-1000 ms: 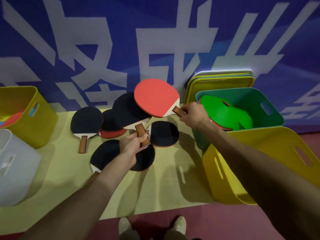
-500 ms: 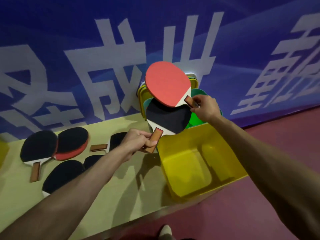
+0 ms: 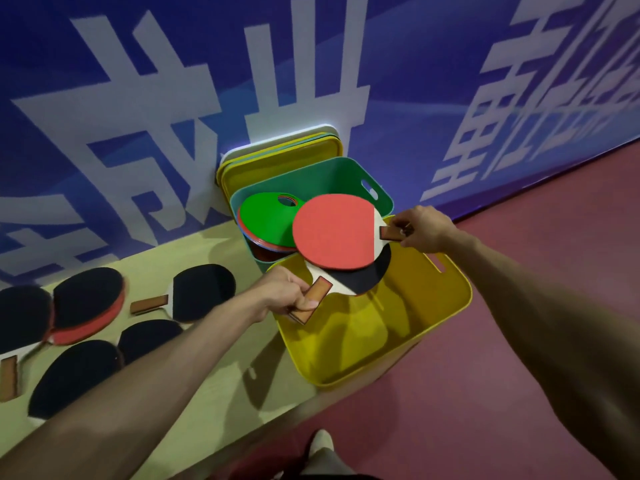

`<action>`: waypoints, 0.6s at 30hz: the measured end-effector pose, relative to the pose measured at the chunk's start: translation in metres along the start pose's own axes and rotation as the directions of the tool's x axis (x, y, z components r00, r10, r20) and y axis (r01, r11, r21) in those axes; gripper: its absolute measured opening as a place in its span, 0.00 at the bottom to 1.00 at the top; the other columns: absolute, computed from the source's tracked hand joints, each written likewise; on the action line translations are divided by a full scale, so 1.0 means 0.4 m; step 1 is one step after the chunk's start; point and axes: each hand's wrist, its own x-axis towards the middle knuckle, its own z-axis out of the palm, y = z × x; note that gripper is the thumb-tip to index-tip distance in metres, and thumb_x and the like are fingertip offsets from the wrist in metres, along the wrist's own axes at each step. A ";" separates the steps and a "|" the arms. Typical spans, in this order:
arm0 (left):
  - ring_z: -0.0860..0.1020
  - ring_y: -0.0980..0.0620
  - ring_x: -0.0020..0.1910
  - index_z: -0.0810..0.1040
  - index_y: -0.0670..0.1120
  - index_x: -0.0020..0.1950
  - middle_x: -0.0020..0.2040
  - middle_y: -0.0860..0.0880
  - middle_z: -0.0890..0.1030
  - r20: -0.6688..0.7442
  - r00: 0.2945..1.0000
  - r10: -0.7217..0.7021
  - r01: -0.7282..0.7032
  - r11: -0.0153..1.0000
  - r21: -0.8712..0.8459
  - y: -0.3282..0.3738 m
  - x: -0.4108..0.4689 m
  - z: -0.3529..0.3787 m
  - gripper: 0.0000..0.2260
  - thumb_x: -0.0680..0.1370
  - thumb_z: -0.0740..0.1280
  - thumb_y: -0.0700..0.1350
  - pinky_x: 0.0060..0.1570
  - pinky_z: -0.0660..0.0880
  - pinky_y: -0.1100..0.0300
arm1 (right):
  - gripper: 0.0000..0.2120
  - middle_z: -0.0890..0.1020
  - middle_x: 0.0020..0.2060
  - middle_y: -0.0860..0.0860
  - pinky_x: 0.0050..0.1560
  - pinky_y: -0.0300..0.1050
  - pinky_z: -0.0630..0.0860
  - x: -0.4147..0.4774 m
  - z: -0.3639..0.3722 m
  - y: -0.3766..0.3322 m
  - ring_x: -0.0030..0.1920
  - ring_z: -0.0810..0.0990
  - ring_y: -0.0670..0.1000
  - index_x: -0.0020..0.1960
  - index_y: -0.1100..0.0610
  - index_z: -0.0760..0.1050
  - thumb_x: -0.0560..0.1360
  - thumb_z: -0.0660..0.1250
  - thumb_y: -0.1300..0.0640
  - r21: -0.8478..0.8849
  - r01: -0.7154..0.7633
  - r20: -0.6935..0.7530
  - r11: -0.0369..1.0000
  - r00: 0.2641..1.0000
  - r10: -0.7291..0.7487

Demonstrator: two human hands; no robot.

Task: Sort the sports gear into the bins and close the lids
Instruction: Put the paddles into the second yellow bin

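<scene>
Over the open yellow bin (image 3: 429, 327), my right hand (image 3: 424, 228) pinches the handle of a red-faced paddle (image 3: 334, 232) lying across the black-faced paddle (image 3: 360, 277) gripped in my left hand (image 3: 285, 294), behind them a green bin (image 3: 332, 176) of flat discs.

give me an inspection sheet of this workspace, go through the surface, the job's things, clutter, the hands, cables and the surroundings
Surface: pale yellow mat on a dark red floor.
Job's things: yellow bin, open, nothing seen inside; green bin behind it holding flat green and red discs; lids stacked against the wall; five paddles lying on the mat.
Clutter: nothing seen.
Hands: left hand grips a black-faced paddle by its handle; right hand grips a red-faced paddle by its handle; both paddles are above the yellow bin, red over black.
Cables: nothing seen.
Surroundings: blue banner wall with large white characters; a shoe at the bottom edge.
</scene>
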 end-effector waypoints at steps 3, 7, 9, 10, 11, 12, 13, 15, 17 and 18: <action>0.81 0.49 0.44 0.82 0.46 0.57 0.50 0.43 0.84 0.008 1.000 -0.010 0.009 0.999 0.053 -0.003 0.011 0.004 0.17 0.69 0.74 0.36 0.40 0.80 0.60 | 0.19 0.81 0.53 0.54 0.46 0.44 0.71 0.011 -0.005 0.022 0.52 0.78 0.56 0.60 0.56 0.78 0.70 0.71 0.64 -0.012 0.026 0.068 1.000 0.997 -0.025; 0.80 0.47 0.52 0.82 0.47 0.58 0.52 0.46 0.83 0.021 1.000 0.009 -0.013 0.983 0.184 -0.020 0.024 -0.006 0.18 0.68 0.75 0.37 0.50 0.77 0.56 | 0.20 0.82 0.53 0.53 0.47 0.43 0.71 0.027 0.000 0.035 0.51 0.78 0.53 0.59 0.56 0.79 0.68 0.73 0.64 -0.003 0.048 0.133 0.999 0.990 -0.047; 0.78 0.50 0.54 0.81 0.47 0.59 0.54 0.48 0.82 0.035 0.999 0.029 -0.037 0.960 0.278 -0.022 0.029 -0.003 0.19 0.68 0.76 0.39 0.54 0.75 0.56 | 0.19 0.82 0.51 0.52 0.41 0.38 0.69 0.031 0.001 0.034 0.47 0.77 0.50 0.60 0.57 0.79 0.69 0.71 0.66 0.025 0.056 0.157 0.998 0.986 -0.059; 0.77 0.50 0.54 0.81 0.47 0.59 0.54 0.49 0.82 0.045 0.998 0.039 -0.051 0.948 0.313 -0.019 0.031 -0.001 0.19 0.68 0.76 0.40 0.55 0.75 0.56 | 0.19 0.82 0.50 0.52 0.39 0.37 0.69 0.031 0.001 0.033 0.46 0.76 0.49 0.60 0.57 0.79 0.70 0.70 0.67 0.027 0.064 0.170 0.998 0.983 -0.067; 0.76 0.50 0.55 0.81 0.47 0.59 0.53 0.49 0.81 0.055 0.997 0.051 -0.067 0.935 0.347 -0.015 0.032 0.002 0.18 0.69 0.75 0.40 0.56 0.74 0.56 | 0.20 0.82 0.51 0.52 0.39 0.37 0.69 0.031 0.000 0.034 0.45 0.76 0.49 0.60 0.57 0.79 0.69 0.71 0.67 0.013 0.075 0.181 0.997 0.981 -0.076; 0.76 0.50 0.55 0.82 0.47 0.59 0.53 0.50 0.81 0.067 0.996 0.060 -0.081 0.921 0.382 -0.011 0.034 0.004 0.17 0.70 0.74 0.41 0.56 0.74 0.56 | 0.20 0.82 0.51 0.53 0.41 0.38 0.69 0.031 -0.002 0.038 0.46 0.75 0.49 0.60 0.57 0.79 0.69 0.72 0.66 -0.015 0.083 0.195 0.996 0.978 -0.078; 0.76 0.51 0.55 0.81 0.47 0.59 0.53 0.49 0.81 0.080 0.995 0.066 -0.093 0.904 0.418 -0.008 0.037 0.005 0.17 0.70 0.74 0.41 0.55 0.73 0.56 | 0.21 0.82 0.50 0.52 0.44 0.39 0.69 0.031 -0.004 0.044 0.46 0.75 0.49 0.60 0.56 0.79 0.68 0.73 0.66 -0.044 0.084 0.212 0.995 0.974 -0.073; 0.76 0.52 0.54 0.81 0.48 0.59 0.55 0.49 0.81 0.102 0.993 0.066 -0.107 0.866 0.488 -0.007 0.046 0.006 0.17 0.71 0.73 0.43 0.54 0.72 0.58 | 0.20 0.81 0.46 0.50 0.46 0.41 0.70 0.027 -0.010 0.058 0.45 0.76 0.50 0.58 0.55 0.80 0.67 0.73 0.65 -0.084 0.070 0.255 0.994 0.966 -0.046; 0.76 0.53 0.53 0.81 0.48 0.59 0.55 0.50 0.82 0.114 0.992 0.059 -0.112 0.826 0.552 -0.009 0.057 0.007 0.16 0.71 0.74 0.44 0.52 0.72 0.60 | 0.18 0.79 0.42 0.48 0.45 0.41 0.69 0.022 -0.016 0.067 0.44 0.76 0.50 0.56 0.54 0.80 0.67 0.73 0.66 -0.126 0.065 0.280 0.990 0.960 -0.028; 0.76 0.53 0.54 0.82 0.49 0.58 0.55 0.51 0.82 0.117 0.991 0.062 -0.119 0.803 0.584 -0.012 0.066 0.009 0.16 0.71 0.74 0.45 0.51 0.72 0.61 | 0.17 0.79 0.41 0.48 0.44 0.41 0.69 0.019 -0.017 0.068 0.44 0.76 0.50 0.54 0.53 0.81 0.67 0.73 0.65 -0.150 0.072 0.287 0.986 0.958 -0.026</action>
